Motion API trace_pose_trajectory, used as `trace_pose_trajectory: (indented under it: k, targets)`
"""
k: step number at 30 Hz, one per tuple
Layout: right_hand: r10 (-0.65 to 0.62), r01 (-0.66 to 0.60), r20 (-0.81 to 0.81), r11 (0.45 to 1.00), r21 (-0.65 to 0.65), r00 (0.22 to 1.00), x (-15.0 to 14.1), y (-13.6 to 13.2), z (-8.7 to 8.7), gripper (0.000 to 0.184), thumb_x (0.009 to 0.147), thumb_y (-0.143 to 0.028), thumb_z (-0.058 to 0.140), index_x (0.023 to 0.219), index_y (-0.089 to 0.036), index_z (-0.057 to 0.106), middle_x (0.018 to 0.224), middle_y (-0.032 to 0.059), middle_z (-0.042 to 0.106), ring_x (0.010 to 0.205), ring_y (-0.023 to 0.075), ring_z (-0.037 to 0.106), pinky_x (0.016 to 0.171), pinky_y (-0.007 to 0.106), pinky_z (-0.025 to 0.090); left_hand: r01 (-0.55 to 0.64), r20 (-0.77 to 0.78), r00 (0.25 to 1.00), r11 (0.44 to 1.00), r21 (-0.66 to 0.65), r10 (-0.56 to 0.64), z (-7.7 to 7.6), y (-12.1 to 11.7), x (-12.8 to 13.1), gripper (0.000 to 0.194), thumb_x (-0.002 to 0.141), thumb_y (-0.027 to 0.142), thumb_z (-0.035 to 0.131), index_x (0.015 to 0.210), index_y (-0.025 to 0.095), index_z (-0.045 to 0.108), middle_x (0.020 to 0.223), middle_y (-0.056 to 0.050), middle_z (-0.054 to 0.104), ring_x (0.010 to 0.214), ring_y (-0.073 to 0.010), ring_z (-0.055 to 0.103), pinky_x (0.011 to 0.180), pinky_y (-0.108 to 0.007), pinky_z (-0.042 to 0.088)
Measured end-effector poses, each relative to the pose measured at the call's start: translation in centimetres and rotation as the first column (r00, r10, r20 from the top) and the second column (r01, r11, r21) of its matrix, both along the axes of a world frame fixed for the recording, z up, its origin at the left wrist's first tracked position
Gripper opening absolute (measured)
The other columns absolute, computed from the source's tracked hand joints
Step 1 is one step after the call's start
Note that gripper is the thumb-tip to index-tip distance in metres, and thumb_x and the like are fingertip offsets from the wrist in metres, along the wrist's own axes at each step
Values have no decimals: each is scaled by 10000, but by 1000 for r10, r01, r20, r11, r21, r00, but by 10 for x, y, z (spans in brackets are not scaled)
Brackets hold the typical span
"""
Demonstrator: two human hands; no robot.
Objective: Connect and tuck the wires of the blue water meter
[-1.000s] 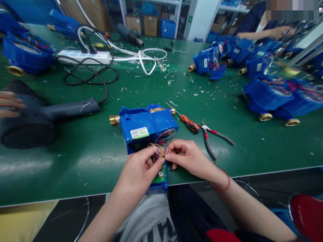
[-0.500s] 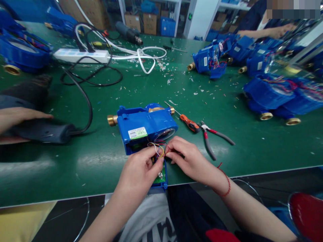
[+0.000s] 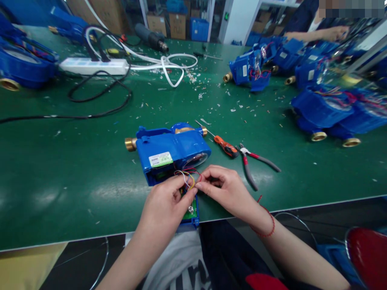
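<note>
A blue water meter (image 3: 172,149) with brass threaded ends lies on the green bench before me, a white and green label on its side. Thin coloured wires (image 3: 189,177) run from it towards a blue cover with a green circuit board (image 3: 191,213) at the bench edge. My left hand (image 3: 169,199) is closed, pinching wires above the board. Thumb and forefinger of my right hand (image 3: 223,185) pinch wire ends close beside it; the exact strands are partly hidden. Right of the meter lie an orange screwdriver (image 3: 225,146) and red-and-grey cutting pliers (image 3: 256,161).
More blue meters (image 3: 323,108) stand to the right, another (image 3: 26,64) at far left. A white power strip (image 3: 93,66) with cables and a heat gun (image 3: 151,37) lie at the back. Wire scraps litter the bench. Another person's hand (image 3: 334,34) works at the far right.
Another person's hand at the left has left the view with the dark heat gun, its black cord now stretched leftward. My hands stay at the wires, nearly unmoved; the view has shifted slightly.
</note>
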State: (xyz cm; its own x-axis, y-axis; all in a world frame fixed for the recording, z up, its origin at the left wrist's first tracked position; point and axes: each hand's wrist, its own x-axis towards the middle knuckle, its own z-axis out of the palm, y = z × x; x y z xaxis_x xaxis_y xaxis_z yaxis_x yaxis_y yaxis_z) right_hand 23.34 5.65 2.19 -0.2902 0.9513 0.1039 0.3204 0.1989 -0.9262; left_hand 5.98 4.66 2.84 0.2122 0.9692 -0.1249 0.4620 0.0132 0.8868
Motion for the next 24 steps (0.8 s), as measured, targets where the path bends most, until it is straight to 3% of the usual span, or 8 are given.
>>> trace_pose_trajectory:
  k: [9, 14, 20, 24]
  targets:
    - [91, -119, 138, 970, 213, 986, 0, 2, -3, 158, 915, -47, 524, 821, -168, 562, 819, 16, 589, 787, 130, 544, 710, 238, 416, 36, -11, 999, 999, 36, -35, 0, 0, 0, 143, 837, 286, 563, 769, 198, 654, 607, 53, 511, 503, -103, 402, 504, -237, 295]
    - [2, -86, 245, 939, 332, 969, 12, 11, 1, 209, 893, -14, 407, 796, -185, 479, 818, 38, 513, 809, 170, 467, 731, 291, 366, 25, -49, 999, 999, 30, -23, 1, -1, -4, 176, 836, 328, 562, 755, 196, 647, 609, 44, 511, 507, -112, 411, 504, -246, 299]
    - [-158, 68, 270, 947, 313, 950, 29, 6, 8, 294, 935, -140, 492, 656, -196, 416, 648, -6, 413, 646, 151, 382, 639, 314, 291, -10, -49, 999, 1000, -3, 10, -1, -1, -4, 195, 808, 361, 579, 765, 191, 664, 581, 44, 516, 475, -114, 420, 478, -249, 298]
    - [-53, 16, 149, 971, 240, 987, 14, -9, 4, 108, 859, -58, 545, 839, -158, 583, 806, 17, 563, 741, 128, 518, 660, 251, 411, -27, -3, 1000, 999, -29, 27, -2, -2, -4, 204, 790, 366, 584, 780, 184, 675, 531, 55, 491, 445, -110, 397, 443, -241, 272]
